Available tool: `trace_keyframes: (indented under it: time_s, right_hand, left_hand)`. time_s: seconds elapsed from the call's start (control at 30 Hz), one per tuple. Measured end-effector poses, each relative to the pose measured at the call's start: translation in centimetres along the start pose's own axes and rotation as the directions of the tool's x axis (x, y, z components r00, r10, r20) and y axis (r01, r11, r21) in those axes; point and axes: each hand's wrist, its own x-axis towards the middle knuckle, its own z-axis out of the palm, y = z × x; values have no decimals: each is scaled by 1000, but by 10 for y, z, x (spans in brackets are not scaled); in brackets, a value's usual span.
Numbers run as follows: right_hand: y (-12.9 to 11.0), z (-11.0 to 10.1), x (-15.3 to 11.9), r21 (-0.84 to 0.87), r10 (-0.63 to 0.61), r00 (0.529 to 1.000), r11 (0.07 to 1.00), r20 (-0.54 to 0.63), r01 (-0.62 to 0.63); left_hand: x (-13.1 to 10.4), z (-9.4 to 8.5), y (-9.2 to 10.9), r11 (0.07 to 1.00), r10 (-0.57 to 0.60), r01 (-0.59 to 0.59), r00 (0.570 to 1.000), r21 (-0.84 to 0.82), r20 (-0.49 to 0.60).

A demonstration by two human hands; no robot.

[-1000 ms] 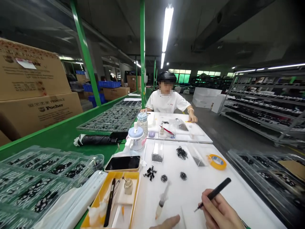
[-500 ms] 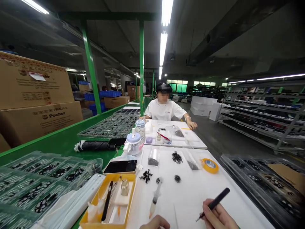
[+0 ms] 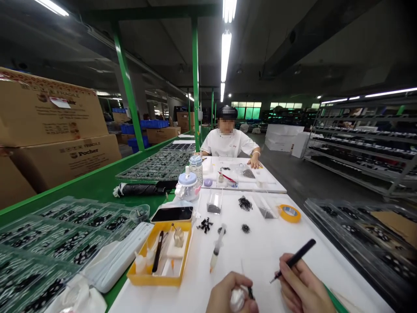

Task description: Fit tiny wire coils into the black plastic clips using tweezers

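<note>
My right hand [image 3: 301, 287] grips a black pen-like tool [image 3: 303, 253] with a thin metal tip, angled down to the left above the white tabletop [image 3: 270, 243]. My left hand [image 3: 223, 293], at the bottom edge, is closed with a small black part [image 3: 250, 292] at its fingertips. A crumpled white wrap or cover [image 3: 237, 300] shows at its thumb; which of the two I cannot tell. A syringe [image 3: 216, 252] with an orange tip lies just beyond the left hand. Small black parts [image 3: 205, 224] and finer black pieces [image 3: 245, 203] form loose piles farther off.
A yellow tray [image 3: 156, 281] with bottles and a black pen stands left. Behind are a phone [image 3: 172, 214], a lidded bottle [image 3: 188, 184] and orange tape [image 3: 289, 213]. Compartment trays [image 3: 65, 226] flank the table. A co-worker [image 3: 228, 145] sits opposite.
My left hand has risen farther into view, now showing the black part and white material. The right hand keeps the tool, slightly higher in view. The co-worker's hand has moved inward on the table.
</note>
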Motion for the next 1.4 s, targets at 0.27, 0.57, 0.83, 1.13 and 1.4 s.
trace_keyframes:
  time_s: [0.27,0.57,0.83,1.13,1.4]
  right_hand:
    - [-7,-2,-17,-55,-67,994,996,82,72]
    - [-13,-2,-21,-226,-39,993,972,111,63]
    - [-18,-2,-23,-313,-6,996,949,91,35]
    - [-18,-2,-26,-335,-3,996,942,90,33]
    - [-21,2,-28,-326,-20,998,945,66,40]
  left_hand:
    - [-13,27,2,983,-2,19,996,-184,94]
    - [-12,22,11,974,-13,38,994,-225,111]
    - [-13,22,12,966,-21,53,992,-254,125]
    - [-14,22,13,967,-10,40,993,-251,120]
    - [-14,22,14,966,-7,36,994,-255,113]
